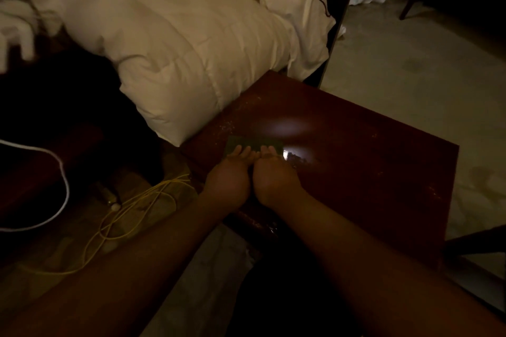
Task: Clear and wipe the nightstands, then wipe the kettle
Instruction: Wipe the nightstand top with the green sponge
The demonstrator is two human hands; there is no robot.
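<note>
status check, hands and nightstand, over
Left hand and right hand side by side, fingers flat on green cloth. Cloth on nightstand, specks near it. Nothing in the way.

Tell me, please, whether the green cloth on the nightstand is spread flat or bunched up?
Spread flat: the green cloth lies as a flat rectangle on the nightstand, with the left hand and right hand pressing on its near edge.

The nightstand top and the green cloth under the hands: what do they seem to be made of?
Nightstand top: probably dark red-brown wood or veneer with a glossy varnish, since it mirrors a bright light patch. Green cloth: apparently a thin, matte fabric lying flat under both hands; the dim light hides its weave.
</note>
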